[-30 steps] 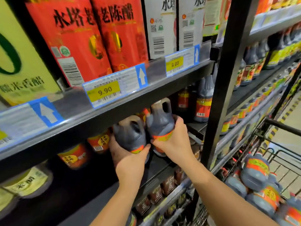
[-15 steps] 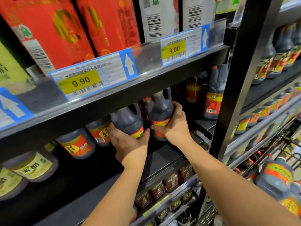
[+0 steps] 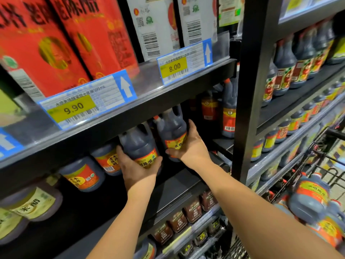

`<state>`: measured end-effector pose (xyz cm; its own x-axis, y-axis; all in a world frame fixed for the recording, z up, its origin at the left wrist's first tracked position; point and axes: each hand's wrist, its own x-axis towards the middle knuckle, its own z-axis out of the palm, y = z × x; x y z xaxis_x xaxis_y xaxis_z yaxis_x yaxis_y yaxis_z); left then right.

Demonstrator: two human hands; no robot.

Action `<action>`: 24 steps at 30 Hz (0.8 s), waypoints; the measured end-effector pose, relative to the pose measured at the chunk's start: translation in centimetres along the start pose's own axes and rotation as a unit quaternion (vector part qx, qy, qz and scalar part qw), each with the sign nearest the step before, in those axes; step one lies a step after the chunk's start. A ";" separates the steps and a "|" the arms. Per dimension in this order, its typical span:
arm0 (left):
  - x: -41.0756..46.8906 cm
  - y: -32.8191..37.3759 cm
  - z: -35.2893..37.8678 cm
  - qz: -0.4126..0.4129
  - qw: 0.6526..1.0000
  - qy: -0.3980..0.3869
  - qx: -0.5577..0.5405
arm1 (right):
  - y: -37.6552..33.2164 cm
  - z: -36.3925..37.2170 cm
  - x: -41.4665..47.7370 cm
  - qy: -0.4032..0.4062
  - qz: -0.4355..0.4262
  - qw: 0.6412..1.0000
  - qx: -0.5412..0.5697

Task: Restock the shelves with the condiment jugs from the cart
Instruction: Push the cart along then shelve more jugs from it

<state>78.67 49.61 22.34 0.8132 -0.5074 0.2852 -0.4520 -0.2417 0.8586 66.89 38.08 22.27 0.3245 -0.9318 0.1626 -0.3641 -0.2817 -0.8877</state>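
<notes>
Hands (image 3: 138, 169) (image 3: 190, 148) reach up, each gripping one dark jug (image 3: 139, 144) (image 3: 172, 128).

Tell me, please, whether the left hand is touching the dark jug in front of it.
Touching. The head view shows the left hand gripping the jug near its base, curled round both its sides.

The opening under the upper shelf (image 3: 168, 100) is low, and its front edge hangs just over the tops of the left jug (image 3: 138, 143) and the right jug (image 3: 171, 126), held close side by side. On the left a row of jugs (image 3: 107, 159) closes the way; on the right dark bottles (image 3: 228, 116) and the upright post (image 3: 250, 90) stand near. Free room is on the bare shelf board (image 3: 177, 186) in front.
</notes>
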 end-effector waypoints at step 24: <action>-24.6 6.4 14.2 0.344 0.776 -0.529 -0.033 | 18.2 -22.6 -27.7 0.399 0.197 0.886 -0.131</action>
<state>50.55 48.84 14.78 -0.3821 -0.9008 0.2062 -0.5978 0.4111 0.6882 31.58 53.57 11.33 -0.5547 -0.8058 0.2074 -0.5361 0.1554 -0.8298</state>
